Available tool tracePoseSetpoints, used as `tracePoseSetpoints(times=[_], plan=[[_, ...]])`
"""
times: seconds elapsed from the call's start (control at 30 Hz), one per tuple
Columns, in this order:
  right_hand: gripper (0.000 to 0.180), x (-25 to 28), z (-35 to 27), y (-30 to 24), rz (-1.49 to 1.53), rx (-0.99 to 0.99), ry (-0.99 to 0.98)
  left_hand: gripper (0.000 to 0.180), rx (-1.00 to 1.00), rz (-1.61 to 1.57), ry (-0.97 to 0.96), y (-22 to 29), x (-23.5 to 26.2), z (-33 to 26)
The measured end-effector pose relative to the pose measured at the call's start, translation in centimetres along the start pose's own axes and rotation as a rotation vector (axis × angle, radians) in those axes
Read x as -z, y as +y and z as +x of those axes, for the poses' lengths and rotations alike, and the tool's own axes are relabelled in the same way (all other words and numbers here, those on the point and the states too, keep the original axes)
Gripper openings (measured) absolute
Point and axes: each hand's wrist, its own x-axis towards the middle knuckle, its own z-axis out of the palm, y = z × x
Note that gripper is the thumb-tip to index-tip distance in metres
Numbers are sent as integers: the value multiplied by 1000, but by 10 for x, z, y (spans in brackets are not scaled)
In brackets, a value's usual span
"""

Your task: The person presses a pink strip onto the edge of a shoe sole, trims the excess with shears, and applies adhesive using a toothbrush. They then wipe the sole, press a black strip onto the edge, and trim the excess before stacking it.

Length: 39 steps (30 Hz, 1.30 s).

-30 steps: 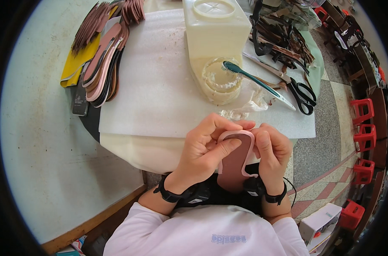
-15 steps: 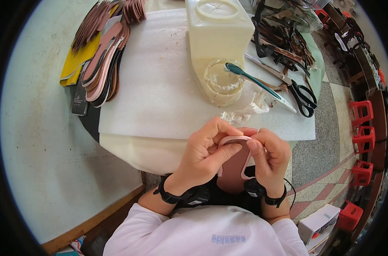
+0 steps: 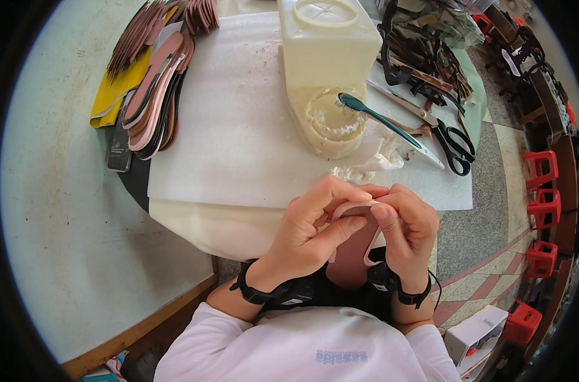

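Scissors (image 3: 453, 141) lie right of the jug (image 3: 327, 51); insoles (image 3: 154, 95) left.

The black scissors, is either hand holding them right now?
No, the scissors lie on the table while both hands pinch a pink sole piece.

I log: 1 white plastic jug (image 3: 327, 44), squarish w/ round moulded top, at the far middle of the table, standing on a white foam sheet. 1 small dark flat phone-like item (image 3: 119, 149), screen off, at the table's left edge beside the stacked insoles. 1 white carton (image 3: 477, 334) on the floor, lower right, red stool beside it.
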Motion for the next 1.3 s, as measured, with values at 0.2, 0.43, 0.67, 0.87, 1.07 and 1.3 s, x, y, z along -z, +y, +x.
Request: tracePoseSetpoints(times=[0.2,0.43,0.67,0.87,1.07,1.3], plan=[[3,5,1,-1,-34,120,-3,23,31,55,-42,2,-1,1],[6,6,-4,5,27,81,11,13,169,-87,65,5,-2,-1],[11,8,-8,3,107,-97,20,8,74,-18,95,0,1,-2],[11,8,5,-2,165,-31,47,6,37,85,142,4,-5,-1],[9,1,10,-12,5,20,-29,4,-30,154,153,0,-3,-4],[7,-1,5,-12,-28,29,-36,3,49,145,137,2,-2,-4]])
